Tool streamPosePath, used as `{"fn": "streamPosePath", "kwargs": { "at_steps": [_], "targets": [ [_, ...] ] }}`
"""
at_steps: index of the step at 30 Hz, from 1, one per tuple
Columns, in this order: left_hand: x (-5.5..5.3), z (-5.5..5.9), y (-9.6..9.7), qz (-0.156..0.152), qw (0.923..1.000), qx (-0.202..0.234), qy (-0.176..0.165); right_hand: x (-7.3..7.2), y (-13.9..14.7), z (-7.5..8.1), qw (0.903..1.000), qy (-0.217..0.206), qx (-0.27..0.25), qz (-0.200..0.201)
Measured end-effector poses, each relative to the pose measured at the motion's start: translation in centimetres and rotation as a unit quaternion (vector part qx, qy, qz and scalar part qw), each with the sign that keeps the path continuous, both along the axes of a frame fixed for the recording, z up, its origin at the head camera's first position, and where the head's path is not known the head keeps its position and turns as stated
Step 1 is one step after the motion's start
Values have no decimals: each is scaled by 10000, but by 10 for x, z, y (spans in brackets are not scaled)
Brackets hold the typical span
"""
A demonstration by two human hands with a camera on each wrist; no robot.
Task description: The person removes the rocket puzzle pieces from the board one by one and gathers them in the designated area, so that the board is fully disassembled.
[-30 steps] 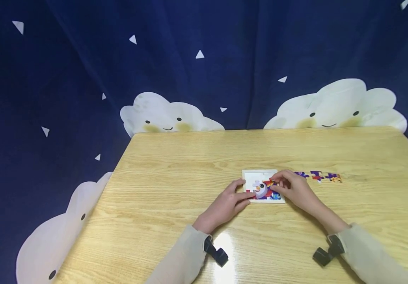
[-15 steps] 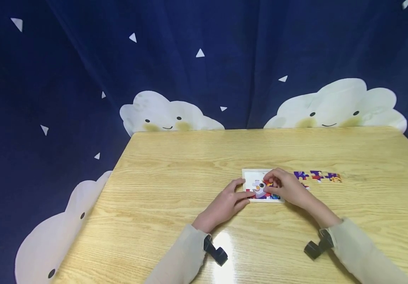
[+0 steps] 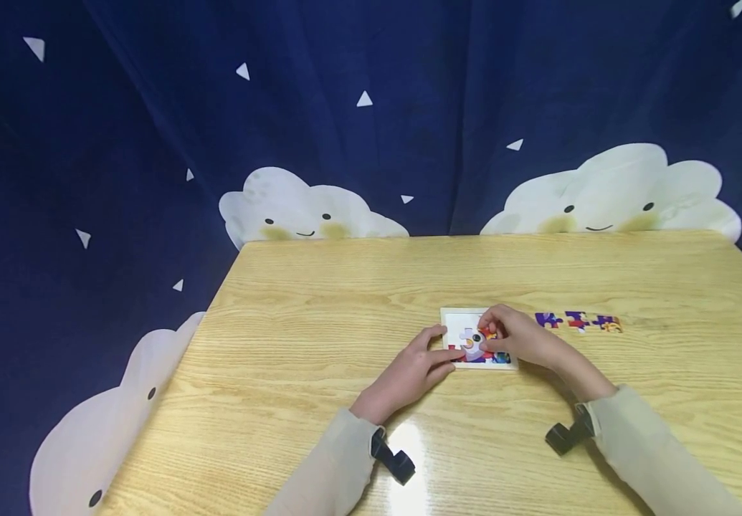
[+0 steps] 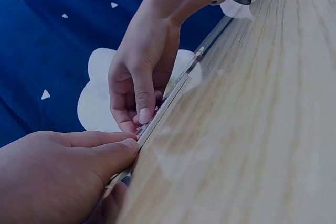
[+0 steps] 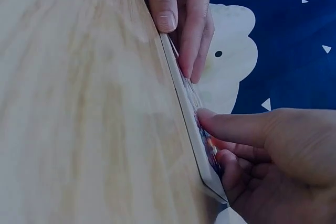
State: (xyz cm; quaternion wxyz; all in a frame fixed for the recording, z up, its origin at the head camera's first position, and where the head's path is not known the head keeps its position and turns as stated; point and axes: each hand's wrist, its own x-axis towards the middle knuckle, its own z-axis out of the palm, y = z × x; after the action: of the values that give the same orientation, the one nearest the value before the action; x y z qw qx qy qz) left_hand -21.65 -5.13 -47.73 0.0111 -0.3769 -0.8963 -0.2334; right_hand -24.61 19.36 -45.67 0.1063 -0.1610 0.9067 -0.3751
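A small jigsaw puzzle in a white tray frame (image 3: 479, 311) lies on the table, its lower part filled with colourful pieces showing a pale bird-like head (image 3: 472, 350). My left hand (image 3: 406, 374) rests at the tray's left side, fingers extended, one reaching onto the pieces and the thumb along the near edge. My right hand (image 3: 525, 340) is over the tray's right half. Its thumb and bent forefinger pinch a puzzle piece at the picture, mostly hidden by the fingers. In the right wrist view the thumb (image 5: 231, 126) touches the picture's surface.
Several loose purple and orange puzzle pieces (image 3: 576, 319) lie in a row right of the tray. The wooden table (image 3: 319, 301) reaches back to a dark blue curtain (image 3: 319, 86) with cloud faces. Black straps with camera mounts sit on both wrists.
My right hand has moved slightly left over the tray, uncovering the nearest loose piece in the row, and its forearm has swung inward. The left hand and the tray stay put.
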Motion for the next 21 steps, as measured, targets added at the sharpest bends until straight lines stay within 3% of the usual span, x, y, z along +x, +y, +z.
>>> {"fn": "streamPosePath", "kwargs": {
  "at_steps": [12,21],
  "targets": [
    [-1,-1,-1,-9,9999,-52,117,8,1,-6,9981,604,-154,-13],
    [0,-2,-1,-37,9999,-59,155,17,0,-17,9857,1645,-344,67]
  ]
}}
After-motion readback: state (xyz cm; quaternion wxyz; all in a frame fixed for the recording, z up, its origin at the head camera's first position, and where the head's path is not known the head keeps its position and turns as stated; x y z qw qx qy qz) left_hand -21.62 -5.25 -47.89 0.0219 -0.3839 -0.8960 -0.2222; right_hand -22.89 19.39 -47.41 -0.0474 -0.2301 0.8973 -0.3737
